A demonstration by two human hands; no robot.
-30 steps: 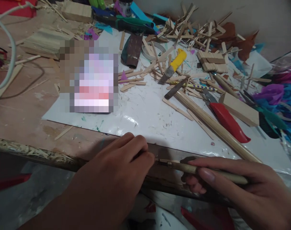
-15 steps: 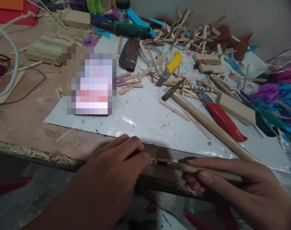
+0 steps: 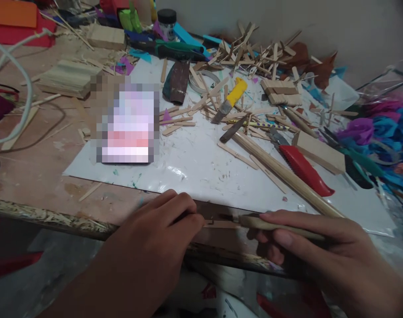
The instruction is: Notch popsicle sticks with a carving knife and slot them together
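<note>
My left hand (image 3: 168,229) is closed, its thumb and fingertips pressing one end of a thin wooden craft stick (image 3: 221,224) on the table near its front edge. A small dark notch or mark shows on the stick beside my thumb. My right hand (image 3: 307,240) grips a carving knife (image 3: 271,224) by its pale wooden handle, thumb and index finger along it. The knife's dark tip points left, just above the stick; whether it touches the wood I cannot tell. My left fingertips hide the stick's left end.
Behind my hands, a white sheet (image 3: 188,172) bears a blurred-out phone (image 3: 128,128), a red-handled cutter (image 3: 307,170), a yellow-handled blade (image 3: 236,92), a long wooden-handled tool (image 3: 281,168) and scissors (image 3: 360,163). Craft sticks (image 3: 254,53) pile up against the wall. A white cable (image 3: 25,88) loops at left.
The knife tip has drawn back a little to the right and up from the stick, uncovering the dark notch. My left hand keeps its hold; the view has shifted slightly.
</note>
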